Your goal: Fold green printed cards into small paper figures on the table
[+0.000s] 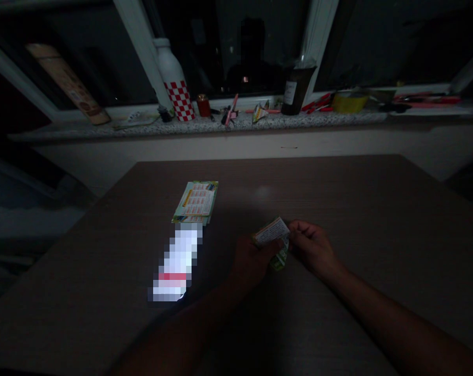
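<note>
Both my hands meet over the middle of a dim wooden table (338,198). My left hand (252,261) and my right hand (312,245) are both closed on a small folded printed paper (273,235), pinching it from either side. The paper is white on top with green print at its lower edge. To the left of my hands lies a bright, blurred-out rectangle (177,263), like a lit screen, flat on the table. Just beyond it rests a stack of printed green and orange leaflets (196,201).
A stone windowsill (205,125) runs along the back with a white bottle with red checks (175,83), a dark cup (297,89), a yellow tape roll (344,102), a leaning cardboard tube (66,81), pens and small clutter. The room is very dark.
</note>
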{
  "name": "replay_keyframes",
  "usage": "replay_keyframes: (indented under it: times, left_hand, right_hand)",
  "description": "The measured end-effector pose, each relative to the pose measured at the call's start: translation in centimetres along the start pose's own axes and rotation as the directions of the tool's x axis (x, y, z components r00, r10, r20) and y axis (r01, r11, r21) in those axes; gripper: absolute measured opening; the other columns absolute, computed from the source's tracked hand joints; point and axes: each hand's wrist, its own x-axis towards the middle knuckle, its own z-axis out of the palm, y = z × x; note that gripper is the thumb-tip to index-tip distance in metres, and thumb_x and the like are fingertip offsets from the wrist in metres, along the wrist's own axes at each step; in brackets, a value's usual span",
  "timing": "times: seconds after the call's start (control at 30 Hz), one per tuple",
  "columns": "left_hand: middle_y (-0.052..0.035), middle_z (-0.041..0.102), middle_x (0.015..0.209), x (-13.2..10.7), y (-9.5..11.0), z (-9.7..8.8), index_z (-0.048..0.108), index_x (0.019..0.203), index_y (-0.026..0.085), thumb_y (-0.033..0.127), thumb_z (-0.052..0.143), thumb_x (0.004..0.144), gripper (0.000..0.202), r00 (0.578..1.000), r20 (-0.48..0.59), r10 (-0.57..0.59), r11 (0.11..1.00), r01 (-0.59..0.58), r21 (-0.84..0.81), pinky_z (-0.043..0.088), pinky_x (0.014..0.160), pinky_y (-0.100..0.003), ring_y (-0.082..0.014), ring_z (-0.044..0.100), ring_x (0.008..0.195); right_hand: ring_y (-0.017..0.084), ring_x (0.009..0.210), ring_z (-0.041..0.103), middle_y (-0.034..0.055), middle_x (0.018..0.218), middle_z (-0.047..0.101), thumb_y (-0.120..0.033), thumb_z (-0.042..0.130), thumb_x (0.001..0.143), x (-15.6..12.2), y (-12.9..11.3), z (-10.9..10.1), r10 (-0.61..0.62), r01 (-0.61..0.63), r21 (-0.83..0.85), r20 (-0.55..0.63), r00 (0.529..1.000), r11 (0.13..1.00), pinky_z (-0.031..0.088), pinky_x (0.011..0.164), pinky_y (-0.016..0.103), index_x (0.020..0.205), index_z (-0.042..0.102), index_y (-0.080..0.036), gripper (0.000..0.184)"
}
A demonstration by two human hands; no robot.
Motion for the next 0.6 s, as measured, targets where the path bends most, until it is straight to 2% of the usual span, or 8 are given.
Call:
replay_keyframes:
  times: [0.1,0.3,0.43,0.6]
  left_hand:
    - [-0.0036,0.068,0.071,0.0,0.1,0.1,0.072,0.076,0.012,0.032,0.07,0.071,0.02,1.0,-0.008,0.018,0.999,-0.018,-0.031,0.046,0.061,-0.024,-0.0148,0.06,0.064]
    - [-0.0033,0.067,0.071,0.0,0.4,0.4,0.07,0.076,0.012,0.031,0.069,0.073,0.019,1.0,-0.007,0.027,0.997,-0.028,-0.071,0.047,0.062,-0.024,-0.0151,0.061,0.066]
    - [-0.0034,0.067,0.07,0.1,0.5,0.4,0.07,0.074,0.012,0.032,0.069,0.071,0.02,0.999,-0.047,0.013,0.996,-0.017,-0.088,0.048,0.06,-0.023,-0.0146,0.06,0.063]
    - [-0.0041,0.069,0.073,0.3,0.7,0.2,0.071,0.077,0.012,0.031,0.069,0.072,0.02,0.991,-0.12,0.061,0.996,-0.068,-0.058,0.049,0.063,-0.024,-0.0168,0.062,0.069]
  right_hand:
    - [0.008,0.045,0.037,-0.0033,0.05,0.048,-0.037,0.07,0.068,0.0,0.2,0.2,0.001,-0.001,0.011,0.017,1.0,1.0,0.027,0.045,0.022,0.059,0.055,-0.017,0.027]
    - [0.007,0.044,0.037,-0.0044,0.049,0.048,-0.038,0.07,0.07,-0.1,0.6,0.4,0.014,-0.014,0.016,0.025,1.0,1.0,0.026,0.045,0.021,0.06,0.056,-0.017,0.027]
    - [0.007,0.045,0.037,-0.0044,0.051,0.047,-0.041,0.07,0.069,-0.1,0.7,0.6,0.029,-0.029,-0.004,0.034,0.999,1.0,0.026,0.045,0.021,0.06,0.055,-0.017,0.03]
    - [0.006,0.046,0.034,-0.0053,0.05,0.044,-0.039,0.073,0.063,-0.6,0.4,1.6,0.03,-0.024,-0.065,0.084,0.996,0.998,0.025,0.045,0.02,0.055,0.051,-0.017,0.032]
